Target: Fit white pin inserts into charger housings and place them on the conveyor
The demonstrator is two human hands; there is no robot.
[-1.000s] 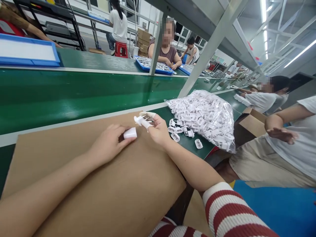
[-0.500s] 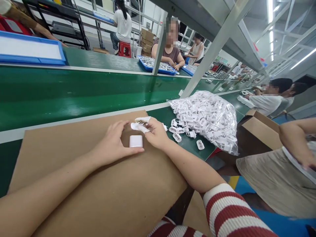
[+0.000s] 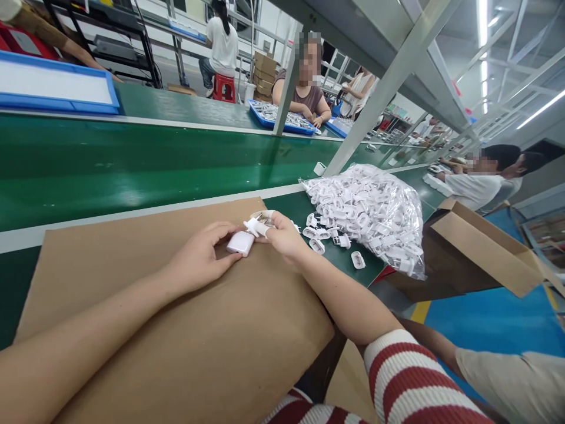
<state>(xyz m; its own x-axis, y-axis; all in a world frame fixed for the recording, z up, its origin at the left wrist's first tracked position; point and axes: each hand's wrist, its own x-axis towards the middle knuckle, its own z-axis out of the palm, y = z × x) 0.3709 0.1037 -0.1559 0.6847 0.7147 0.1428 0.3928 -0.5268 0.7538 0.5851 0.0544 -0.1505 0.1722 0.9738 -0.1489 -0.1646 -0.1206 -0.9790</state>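
My left hand (image 3: 203, 253) has thumb and fingers closed around a glossy white charger housing (image 3: 241, 243), tilted just above the brown cardboard sheet (image 3: 198, 330). My right hand (image 3: 286, 237), with white finger cots on its fingertips, pinches a small white plug piece with metal prongs (image 3: 255, 225). The plug piece is at the housing's upper right end; whether the two touch or are joined I cannot tell. Several loose white plug parts (image 3: 316, 245) lie on the green bench to the right of my right hand.
A clear bag full of white plug parts (image 3: 371, 212) sits at the right. Beyond the bench edge stands an open carton (image 3: 489, 247). A slanted metal post (image 3: 366, 112) rises behind the bag. Across the green conveyor, a person works at a blue tray (image 3: 265, 121).
The housing, upright before, is tilted and gripped by my left hand. My right hand has brought the plug piece against or near its end. The person at the right has bent lower.
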